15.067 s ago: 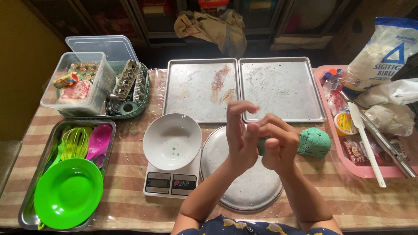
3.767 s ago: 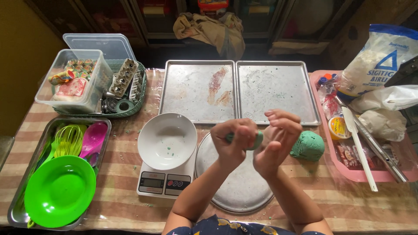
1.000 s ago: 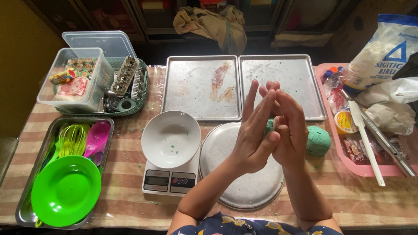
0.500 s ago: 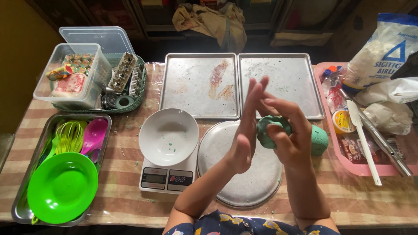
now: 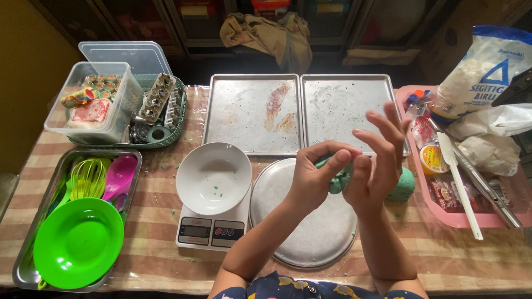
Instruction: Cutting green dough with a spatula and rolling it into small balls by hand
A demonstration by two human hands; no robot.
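A small piece of green dough [image 5: 336, 180] is pressed between my two hands, above the round metal plate [image 5: 293, 221]. My left hand [image 5: 316, 174] curls its fingers over the piece from the left. My right hand [image 5: 377, 160] backs it with the palm, fingers spread upward. A larger lump of green dough [image 5: 403, 185] lies on the table just right of my right hand, partly hidden by it. A white bowl [image 5: 213, 177] sits on a white kitchen scale [image 5: 208, 232] to the left of the plate.
Two metal baking trays [image 5: 252, 113] [image 5: 346, 108] lie side by side at the back. A pink tray [image 5: 471, 216] with tools, a flour bag [image 5: 479, 72] stand at right. At left are a green plate [image 5: 77, 243] in a metal tray and a plastic box [image 5: 91, 102].
My hands have gone from flat palm-to-palm rolling to cupping the dough piece. My left fingers have curled over it and my right fingers have spread apart.
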